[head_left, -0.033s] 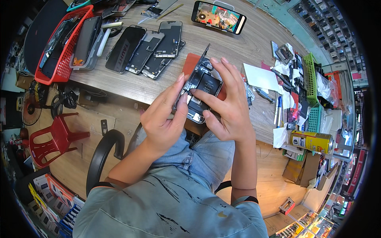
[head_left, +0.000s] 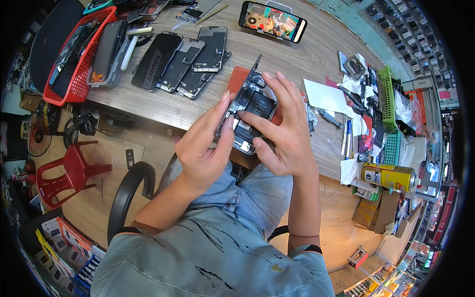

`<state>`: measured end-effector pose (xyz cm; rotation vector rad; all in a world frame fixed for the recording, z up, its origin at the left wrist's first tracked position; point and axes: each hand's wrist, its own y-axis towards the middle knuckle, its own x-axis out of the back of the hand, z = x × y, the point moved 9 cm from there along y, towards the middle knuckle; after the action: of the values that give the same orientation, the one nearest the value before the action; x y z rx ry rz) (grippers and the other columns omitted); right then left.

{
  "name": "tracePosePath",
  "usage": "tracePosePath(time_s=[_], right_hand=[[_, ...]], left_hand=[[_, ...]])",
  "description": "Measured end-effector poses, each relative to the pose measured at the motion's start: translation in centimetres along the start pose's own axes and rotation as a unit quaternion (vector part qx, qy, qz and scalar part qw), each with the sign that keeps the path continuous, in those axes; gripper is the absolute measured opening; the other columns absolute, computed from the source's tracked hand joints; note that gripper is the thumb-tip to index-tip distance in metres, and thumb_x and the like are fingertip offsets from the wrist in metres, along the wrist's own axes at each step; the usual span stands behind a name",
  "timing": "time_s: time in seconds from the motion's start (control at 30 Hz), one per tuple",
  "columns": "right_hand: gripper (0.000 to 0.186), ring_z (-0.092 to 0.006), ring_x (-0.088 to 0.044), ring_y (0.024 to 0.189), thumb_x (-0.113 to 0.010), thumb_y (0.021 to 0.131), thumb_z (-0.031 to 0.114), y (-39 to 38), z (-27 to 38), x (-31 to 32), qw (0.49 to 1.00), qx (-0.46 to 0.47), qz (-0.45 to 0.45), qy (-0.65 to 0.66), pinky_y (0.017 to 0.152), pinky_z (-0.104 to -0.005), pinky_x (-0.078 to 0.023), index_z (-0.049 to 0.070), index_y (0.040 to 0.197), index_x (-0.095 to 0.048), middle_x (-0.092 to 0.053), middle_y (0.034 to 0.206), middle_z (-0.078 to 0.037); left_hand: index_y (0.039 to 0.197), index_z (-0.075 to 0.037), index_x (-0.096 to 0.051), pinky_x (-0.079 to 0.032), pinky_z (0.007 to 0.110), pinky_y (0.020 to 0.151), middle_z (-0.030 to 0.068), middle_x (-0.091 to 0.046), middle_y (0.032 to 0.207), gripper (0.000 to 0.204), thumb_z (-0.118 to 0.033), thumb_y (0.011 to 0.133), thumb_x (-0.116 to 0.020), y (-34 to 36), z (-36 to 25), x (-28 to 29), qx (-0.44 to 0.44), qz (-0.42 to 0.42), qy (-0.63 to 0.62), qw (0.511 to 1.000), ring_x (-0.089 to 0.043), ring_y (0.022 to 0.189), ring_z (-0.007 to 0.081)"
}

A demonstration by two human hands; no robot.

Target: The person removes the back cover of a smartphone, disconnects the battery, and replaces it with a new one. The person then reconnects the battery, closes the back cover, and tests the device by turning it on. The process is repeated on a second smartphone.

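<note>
An opened smartphone (head_left: pixel 260 105) lies at the table's front edge, its black battery and inner parts showing. Its screen panel (head_left: pixel 251 74) stands tilted up along the left side. My left hand (head_left: pixel 202 148) is closed on this panel, with the thumb on the inner side and the fingers behind it. With its index fingertip, my right hand (head_left: pixel 289 132) touches inside the phone near the panel's lower part. The right thumb is by the phone's lower right edge, and the other fingers stretch apart past its right side. A reddish mat (head_left: pixel 237 79) shows partly under the phone.
Several phone screens (head_left: pixel 180 64) lie to the left, beside a red basket (head_left: pixel 74 64). A phone on a stand (head_left: pixel 272 22) is at the back. To the right are white paper (head_left: pixel 325 96), tools, green baskets (head_left: pixel 387 99) and a yellow can (head_left: pixel 388 177). A red chair (head_left: pixel 69 173) stands lower left.
</note>
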<state>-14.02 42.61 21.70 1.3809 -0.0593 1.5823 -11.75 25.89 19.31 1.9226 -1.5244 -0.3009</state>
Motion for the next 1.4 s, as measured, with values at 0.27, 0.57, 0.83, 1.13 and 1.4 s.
tracePosePath(time_s=[0.27, 0.57, 0.83, 1.13, 1.4], right_hand=[[0.038, -0.0484, -0.040, 0.154, -0.070, 0.083, 0.032, 0.04, 0.26, -0.03, 1.000, 0.005, -0.003, -0.015, 0.124, -0.0701, -0.030, 0.015, 0.115, -0.081, -0.046, 0.167, -0.021], [0.037, -0.0473, -0.041, 0.155, -0.070, 0.084, 0.031, 0.06, 0.49, -0.05, 1.000, 0.008, 0.003, -0.021, 0.125, -0.0690, -0.029, 0.014, 0.115, -0.080, -0.046, 0.167, -0.020], [0.034, -0.0466, -0.040, 0.155, -0.070, 0.086, 0.030, 0.17, 0.65, -0.21, 1.000, 0.007, 0.010, -0.023, 0.126, -0.0677, -0.028, 0.013, 0.114, -0.080, -0.048, 0.167, -0.018], [0.033, -0.0457, -0.041, 0.155, -0.070, 0.087, 0.030, 0.13, 0.74, -0.28, 0.999, 0.012, 0.012, -0.032, 0.126, -0.0664, -0.030, 0.012, 0.114, -0.079, -0.050, 0.165, -0.019], [0.033, -0.0461, -0.042, 0.154, -0.069, 0.088, 0.029, 0.18, 0.81, -0.30, 0.999, 0.010, 0.013, -0.036, 0.126, -0.0663, -0.031, 0.015, 0.115, -0.079, -0.049, 0.165, -0.019]], left_hand=[[0.140, 0.007, -0.070, -0.062, 0.035, 0.094, 0.0231, -0.077, 0.130, 0.046, 0.012, 0.095, -0.072, 0.18, -0.02, -0.11, -0.004, -0.008, 0.003, 1.000, -0.078, 0.114, 0.0292], [0.143, 0.008, -0.067, -0.060, 0.030, 0.093, 0.0260, -0.075, 0.134, 0.042, 0.006, 0.101, -0.071, -0.04, 0.23, -0.11, 0.000, 0.001, -0.001, 1.000, -0.075, 0.117, 0.0242], [0.143, 0.008, -0.067, -0.060, 0.028, 0.089, 0.0260, -0.074, 0.134, 0.043, 0.006, 0.101, -0.071, 0.01, 0.20, 0.05, 0.001, 0.004, 0.003, 1.000, -0.076, 0.115, 0.0233], [0.142, 0.007, -0.068, -0.062, 0.034, 0.093, 0.0243, -0.076, 0.130, 0.046, 0.010, 0.096, -0.072, 0.03, 0.23, 0.07, 0.011, -0.002, -0.006, 1.000, -0.078, 0.114, 0.0276], [0.142, 0.008, -0.068, -0.062, 0.034, 0.093, 0.0248, -0.076, 0.130, 0.046, 0.011, 0.096, -0.072, -0.02, 0.12, 0.24, 0.016, -0.004, 0.006, 1.000, -0.078, 0.114, 0.0277]])
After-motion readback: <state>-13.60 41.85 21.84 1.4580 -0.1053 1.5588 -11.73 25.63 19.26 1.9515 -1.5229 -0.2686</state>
